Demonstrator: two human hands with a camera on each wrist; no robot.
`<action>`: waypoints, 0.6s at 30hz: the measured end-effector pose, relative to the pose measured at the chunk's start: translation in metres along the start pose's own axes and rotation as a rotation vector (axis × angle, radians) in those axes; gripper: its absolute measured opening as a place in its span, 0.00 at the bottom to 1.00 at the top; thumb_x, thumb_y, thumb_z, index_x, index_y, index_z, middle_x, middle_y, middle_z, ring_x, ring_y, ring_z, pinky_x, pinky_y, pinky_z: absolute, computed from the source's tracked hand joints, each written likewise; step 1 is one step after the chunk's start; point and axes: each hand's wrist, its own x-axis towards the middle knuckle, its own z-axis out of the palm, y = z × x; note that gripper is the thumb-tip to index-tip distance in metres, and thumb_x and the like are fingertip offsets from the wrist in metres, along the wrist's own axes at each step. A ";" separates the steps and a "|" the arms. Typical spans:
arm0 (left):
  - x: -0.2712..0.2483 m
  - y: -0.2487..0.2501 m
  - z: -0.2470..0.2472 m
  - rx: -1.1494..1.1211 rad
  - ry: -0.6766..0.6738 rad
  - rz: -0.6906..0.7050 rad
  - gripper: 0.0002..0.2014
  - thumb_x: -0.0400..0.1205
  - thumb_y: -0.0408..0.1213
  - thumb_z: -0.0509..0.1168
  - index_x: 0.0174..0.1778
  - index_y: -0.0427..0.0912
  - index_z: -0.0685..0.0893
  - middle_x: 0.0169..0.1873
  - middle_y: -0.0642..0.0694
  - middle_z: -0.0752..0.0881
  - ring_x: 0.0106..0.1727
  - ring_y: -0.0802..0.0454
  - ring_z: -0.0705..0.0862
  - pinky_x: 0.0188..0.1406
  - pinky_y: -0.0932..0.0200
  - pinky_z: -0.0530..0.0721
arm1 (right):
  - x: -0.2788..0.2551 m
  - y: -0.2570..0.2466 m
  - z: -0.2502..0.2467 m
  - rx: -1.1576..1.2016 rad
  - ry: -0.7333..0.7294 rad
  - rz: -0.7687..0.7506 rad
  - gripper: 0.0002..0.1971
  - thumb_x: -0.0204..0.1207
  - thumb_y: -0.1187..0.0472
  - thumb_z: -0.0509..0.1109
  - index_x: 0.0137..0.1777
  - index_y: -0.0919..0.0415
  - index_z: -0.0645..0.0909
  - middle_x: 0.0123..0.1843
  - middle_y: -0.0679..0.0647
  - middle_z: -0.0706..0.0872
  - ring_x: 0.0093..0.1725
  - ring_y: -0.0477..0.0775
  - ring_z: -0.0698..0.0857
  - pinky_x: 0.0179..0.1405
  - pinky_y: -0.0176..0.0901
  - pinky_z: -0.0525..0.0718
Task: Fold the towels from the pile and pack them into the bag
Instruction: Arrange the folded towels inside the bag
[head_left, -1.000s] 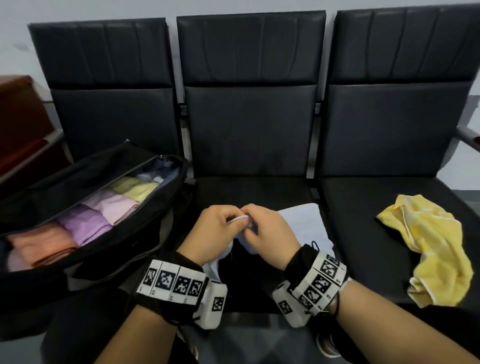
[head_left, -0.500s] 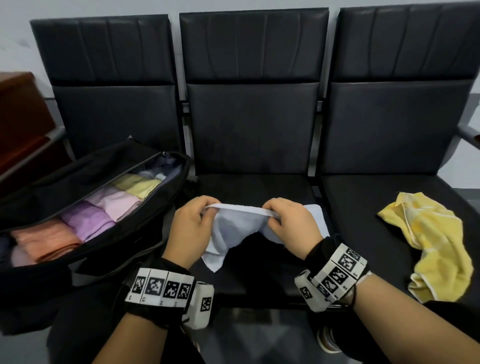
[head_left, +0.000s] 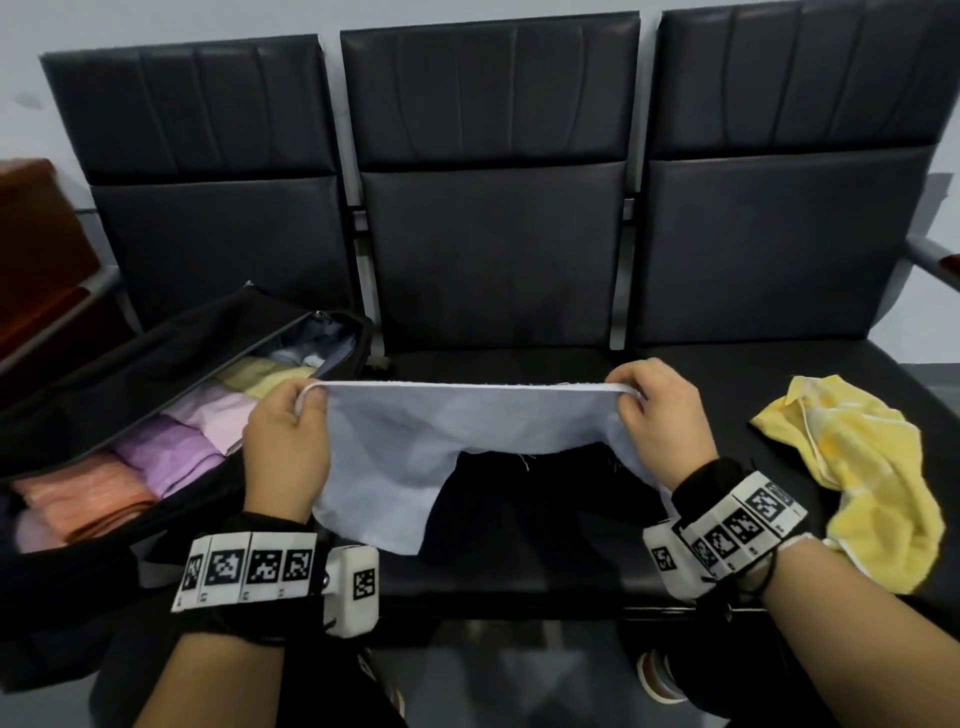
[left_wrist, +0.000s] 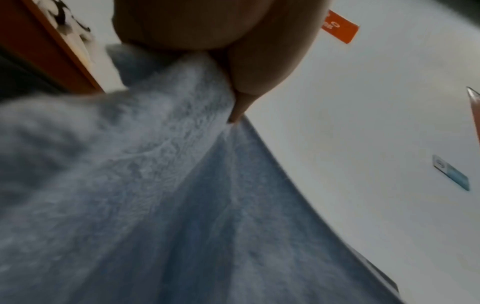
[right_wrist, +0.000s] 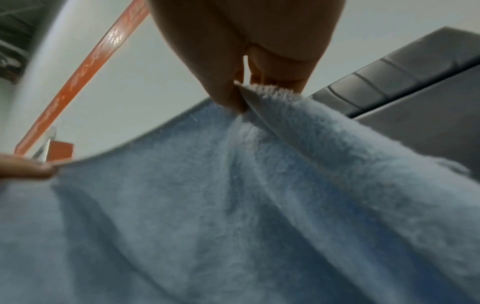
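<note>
A pale blue towel (head_left: 441, 441) hangs stretched between my hands above the middle seat. My left hand (head_left: 291, 441) pinches its upper left corner, and my right hand (head_left: 660, 415) pinches the upper right corner. Its top edge is taut and level; the lower part droops unevenly. The left wrist view shows my left hand (left_wrist: 233, 86) pinching the blue towel (left_wrist: 155, 205). In the right wrist view my right hand (right_wrist: 241, 96) pinches the towel (right_wrist: 259, 216) at its fringed edge. A crumpled yellow towel (head_left: 872, 478) lies on the right seat. The open black bag (head_left: 104, 364) on the left seat holds several folded towels.
Three black padded seats (head_left: 493, 234) stand in a row against a pale wall. A brown cabinet (head_left: 41, 260) is at the far left. A metal armrest (head_left: 935, 260) juts out at the right. My shoes show on the floor below the seat edge.
My hands were close together on the bunched blue towel; they have moved apart, left and right, and the towel's top edge is now pulled out straight.
</note>
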 end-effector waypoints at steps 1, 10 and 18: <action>-0.001 0.001 0.004 -0.013 -0.046 -0.037 0.07 0.87 0.36 0.60 0.49 0.42 0.84 0.40 0.48 0.84 0.45 0.46 0.82 0.43 0.53 0.78 | 0.001 -0.003 0.002 0.083 -0.027 0.042 0.11 0.77 0.68 0.67 0.45 0.50 0.84 0.42 0.40 0.85 0.44 0.38 0.84 0.43 0.22 0.76; -0.041 0.058 0.060 -0.138 -0.588 0.095 0.17 0.85 0.24 0.58 0.57 0.45 0.90 0.54 0.51 0.89 0.56 0.61 0.86 0.58 0.65 0.81 | -0.007 -0.049 0.019 0.296 -0.404 -0.051 0.04 0.81 0.60 0.70 0.46 0.52 0.85 0.40 0.47 0.88 0.41 0.43 0.86 0.43 0.38 0.84; -0.062 0.077 0.085 -0.137 -0.712 0.162 0.02 0.81 0.38 0.73 0.45 0.46 0.91 0.40 0.52 0.91 0.46 0.58 0.88 0.54 0.51 0.87 | -0.020 -0.054 0.009 0.257 -0.461 -0.179 0.07 0.82 0.64 0.67 0.50 0.52 0.83 0.40 0.44 0.87 0.41 0.43 0.84 0.41 0.36 0.81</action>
